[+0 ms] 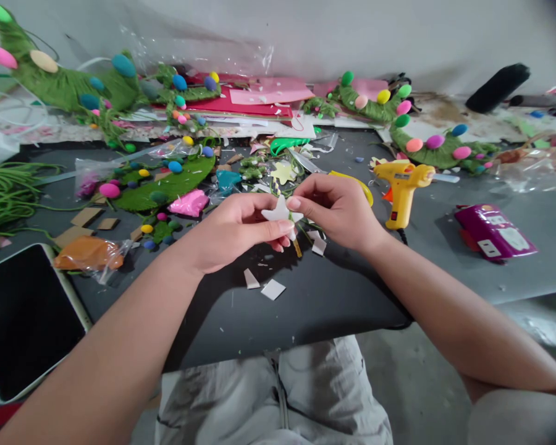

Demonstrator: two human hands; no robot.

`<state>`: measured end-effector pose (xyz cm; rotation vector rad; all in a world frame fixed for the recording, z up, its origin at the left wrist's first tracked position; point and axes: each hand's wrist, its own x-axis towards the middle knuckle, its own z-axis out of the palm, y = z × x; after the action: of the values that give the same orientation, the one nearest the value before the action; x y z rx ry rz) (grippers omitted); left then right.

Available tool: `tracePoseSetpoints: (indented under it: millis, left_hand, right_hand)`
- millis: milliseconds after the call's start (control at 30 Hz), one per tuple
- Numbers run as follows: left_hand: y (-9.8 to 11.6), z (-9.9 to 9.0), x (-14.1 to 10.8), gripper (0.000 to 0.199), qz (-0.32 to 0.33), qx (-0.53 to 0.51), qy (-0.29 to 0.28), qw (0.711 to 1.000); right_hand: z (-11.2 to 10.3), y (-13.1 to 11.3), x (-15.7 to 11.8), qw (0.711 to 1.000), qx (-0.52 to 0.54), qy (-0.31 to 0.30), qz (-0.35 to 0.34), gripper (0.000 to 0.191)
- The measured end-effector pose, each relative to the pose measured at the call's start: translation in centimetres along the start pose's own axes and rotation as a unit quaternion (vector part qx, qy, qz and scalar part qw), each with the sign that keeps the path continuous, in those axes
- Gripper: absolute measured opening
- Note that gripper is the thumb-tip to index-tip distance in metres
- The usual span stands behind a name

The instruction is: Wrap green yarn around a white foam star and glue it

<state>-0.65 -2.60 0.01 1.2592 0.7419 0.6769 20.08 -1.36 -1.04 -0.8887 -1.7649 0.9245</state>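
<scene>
Between my two hands, above the dark table, is a white star-shaped cutout (277, 212). My left hand (243, 227) pinches its lower part with thumb and fingers. The thumb and forefinger of my right hand (331, 207) close on the star's upper right side. A thin stick with a yellowish end (297, 248) points down below the star, and a bit of green shows against it. How the stick joins the star is hidden by my fingers. Just beyond the hands lies a pale yellow flower-shaped piece (283, 173). White scraps (273, 289) lie on the table nearer me.
To the right stand a yellow glue gun (401, 185) and a purple packet (495, 232). At left are a tablet (30, 321), an orange clay bag (90, 253) and green cords (9, 198). Green crescents with coloured balls (69, 80) line the back.
</scene>
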Motion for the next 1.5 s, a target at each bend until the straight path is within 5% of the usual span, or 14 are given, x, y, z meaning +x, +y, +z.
tracePoseSetpoints:
  millis: [333, 700, 900, 1100, 1300, 1500]
  left_hand:
    - [0.1, 0.4, 0.4, 0.032, 0.016, -0.063, 0.076, 0.995]
    - [0.2, 0.4, 0.5, 0.024, 0.025, -0.082, 0.099, 0.991]
    - [-0.3, 0.1, 0.9, 0.025, 0.052, -0.036, 0.157, 0.986]
    - [-0.9, -0.2, 1.1, 0.02, 0.1, 0.123, 0.191, 0.969]
    - [-1.3, -0.1, 0.9, 0.028, 0.083, 0.278, 0.174, 0.941]
    - [-1.1, -0.3, 0.7, 0.033, 0.031, 0.192, 0.127, 0.973]
  right_hand:
    - [0.2, 0.2, -0.1, 0.999, -0.036, 0.021, 0.008, 0.029]
    - [0.6, 0.4, -0.7, 0.997, -0.068, 0.002, 0.021, 0.007]
    - [0.7, 0.4, -0.8, 0.993, -0.103, -0.058, 0.017, 0.017]
    - [0.3, -0.3, -1.1, 0.962, -0.241, -0.105, -0.075, 0.018]
    - [-0.7, -1.4, -1.3, 0.9, -0.384, -0.161, -0.126, 0.026]
    - [-1.4, -1.3, -0.9, 0.931, -0.317, -0.099, -0.151, 0.015]
